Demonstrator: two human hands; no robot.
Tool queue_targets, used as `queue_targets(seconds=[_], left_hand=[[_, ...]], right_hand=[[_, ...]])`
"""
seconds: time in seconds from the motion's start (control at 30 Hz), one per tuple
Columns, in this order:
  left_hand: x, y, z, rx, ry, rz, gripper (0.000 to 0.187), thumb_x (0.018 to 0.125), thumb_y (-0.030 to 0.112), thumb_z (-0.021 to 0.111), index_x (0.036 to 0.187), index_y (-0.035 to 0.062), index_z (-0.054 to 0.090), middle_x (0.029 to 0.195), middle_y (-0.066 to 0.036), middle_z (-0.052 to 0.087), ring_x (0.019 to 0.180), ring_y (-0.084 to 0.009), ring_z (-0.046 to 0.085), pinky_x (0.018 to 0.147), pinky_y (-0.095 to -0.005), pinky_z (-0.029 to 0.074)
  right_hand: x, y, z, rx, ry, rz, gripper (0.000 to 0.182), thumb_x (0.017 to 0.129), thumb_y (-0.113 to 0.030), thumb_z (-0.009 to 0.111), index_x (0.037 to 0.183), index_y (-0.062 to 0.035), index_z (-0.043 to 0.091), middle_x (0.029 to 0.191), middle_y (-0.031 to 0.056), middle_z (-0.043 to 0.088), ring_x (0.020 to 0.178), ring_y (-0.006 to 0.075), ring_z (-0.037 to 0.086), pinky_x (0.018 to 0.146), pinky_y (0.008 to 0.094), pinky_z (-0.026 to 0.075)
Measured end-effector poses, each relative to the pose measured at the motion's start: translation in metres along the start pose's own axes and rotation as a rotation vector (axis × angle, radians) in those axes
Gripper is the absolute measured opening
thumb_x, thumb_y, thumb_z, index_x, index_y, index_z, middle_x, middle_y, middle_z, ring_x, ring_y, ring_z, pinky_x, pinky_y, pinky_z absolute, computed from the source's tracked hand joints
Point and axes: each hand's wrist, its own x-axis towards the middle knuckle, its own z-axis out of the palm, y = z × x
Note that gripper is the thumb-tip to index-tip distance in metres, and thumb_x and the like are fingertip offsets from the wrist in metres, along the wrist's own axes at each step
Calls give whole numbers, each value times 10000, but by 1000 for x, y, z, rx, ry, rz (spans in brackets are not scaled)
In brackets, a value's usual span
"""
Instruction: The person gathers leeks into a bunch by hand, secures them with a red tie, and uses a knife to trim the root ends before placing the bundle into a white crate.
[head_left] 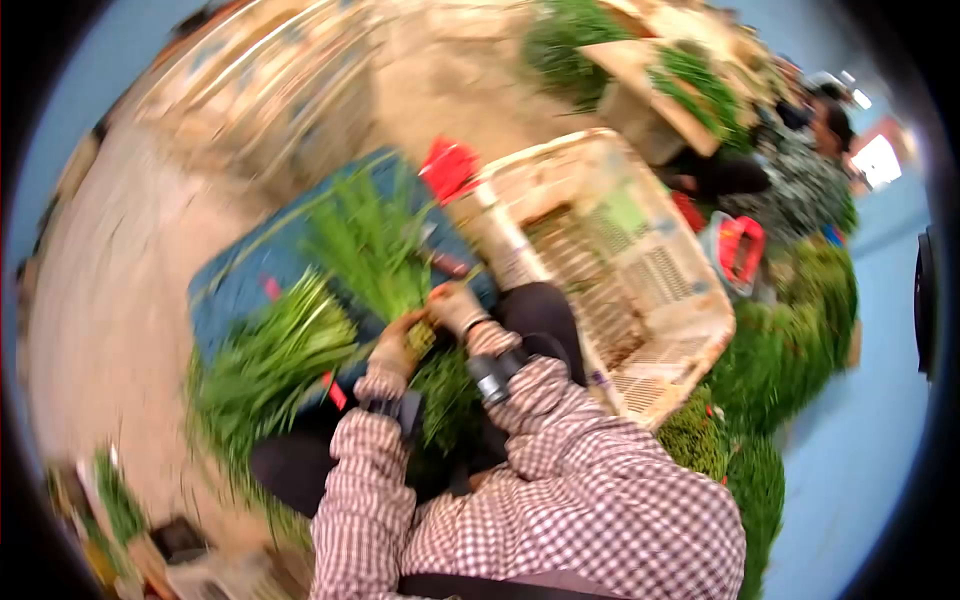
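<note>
A bunch of long green chives [365,245] lies with its leaves fanned over a blue work surface [235,265]. My left hand [398,345] is closed around the root end of this bunch. Close beside it, my right hand [455,308] has its fingers pinched at the stems; a small orange-red bit shows at the fingertips, too blurred to name. Another pile of chives [275,350] rests to the left. A dark reddish-brown handle-like object [448,264] lies just beyond my right hand. Loose greens [445,400] hang below my hands, between my knees.
A large pale plastic crate [715,315] with dirt inside stands to my right, and a red bag [450,170] by its far corner. More greens [790,350] are heaped at far right. Another person [800,175] sits beyond. Stacked crates [270,100] stand at upper left.
</note>
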Motion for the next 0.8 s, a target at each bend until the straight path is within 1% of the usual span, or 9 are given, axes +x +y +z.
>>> queue_targets(seconds=[0.23, 0.37, 0.43, 0.53, 0.6, 0.63, 0.7, 0.73, 0.8], left_hand=[[-9, 12, -10, 108, 222, -103, 138, 777, 111, 658, 869, 27, 597, 754, -100, 652, 646, -226, 636, 605, -325, 540], [-21, 11, -11, 42, 76, -123, 123, 777, 97, 655, 843, 7, 604, 717, -93, 642, 608, -197, 624, 588, -308, 528], [-30, 11, -4, 141, 75, -17, 112, 773, 98, 664, 808, 6, 609, 691, -83, 632, 584, -181, 612, 568, -296, 514], [-11, -19, -20, 269, 115, 40, 262, 803, 183, 648, 973, -11, 601, 823, -142, 649, 690, -230, 632, 666, -313, 518], [-1, -42, -16, 2029, 148, 687, 573, 785, 115, 654, 1293, 34, 402, 1161, -184, 564, 1006, -303, 590, 851, -355, 488], [-6, -48, -16, 2027, 153, 687, 573, 785, 115, 654, 1293, 34, 402, 1161, -184, 564, 1006, -303, 590, 851, -355, 488], [-18, -55, -17, 1261, 340, 197, 762, 754, 329, 680, 1369, 99, 295, 1274, -188, 493, 1160, -326, 498, 943, -372, 419], [-66, -19, 36, 1174, 440, -36, 848, 715, 372, 706, 1381, 90, 263, 1228, -193, 528, 1139, -333, 515, 927, -375, 427], [-73, -31, 25, 1246, 496, -69, 785, 717, 323, 715, 1332, 54, 308, 1148, -203, 571, 1075, -342, 552, 891, -368, 448]], right_hand=[[-35, -45, 2, -233, -198, 53, 168, 768, -164, 594, 797, 0, 616, 683, 105, 636, 642, 192, 628, 621, 310, 489], [-27, -27, 1, -311, -219, -34, 288, 831, -264, 575, 903, 6, 642, 804, 120, 661, 778, 214, 625, 729, 302, 472], [-30, -39, -5, -247, -202, -2, 357, 869, -372, 568, 904, -21, 621, 730, 42, 617, 654, 125, 576, 606, 259, 454], [-53, -72, 8, -262, -461, 144, 726, 776, -458, 668, 1286, -9, 412, 1143, 170, 564, 1052, 254, 536, 874, 326, 438], [-49, -50, 26, -416, -367, 14, 876, 687, -379, 781, 1338, 1, 335, 1239, 185, 513, 1112, 270, 508, 936, 339, 408], [-66, -77, 33, -429, -215, 78, 889, 656, -312, 819, 1331, 3, 333, 1199, 166, 536, 1068, 253, 528, 902, 336, 432], [-46, -40, 43, -57, -159, 137, 835, 663, -227, 819, 1318, -13, 346, 1118, 130, 571, 1006, 234, 552, 852, 329, 464], [-45, -42, 43, -56, -162, 132, 835, 663, -227, 819, 1318, -13, 346, 1118, 130, 571, 1006, 234, 552, 852, 329, 464], [-47, -49, 39, 166, -186, 151, 757, 683, -127, 796, 1303, -38, 370, 1071, 90, 579, 950, 204, 564, 794, 314, 486]])
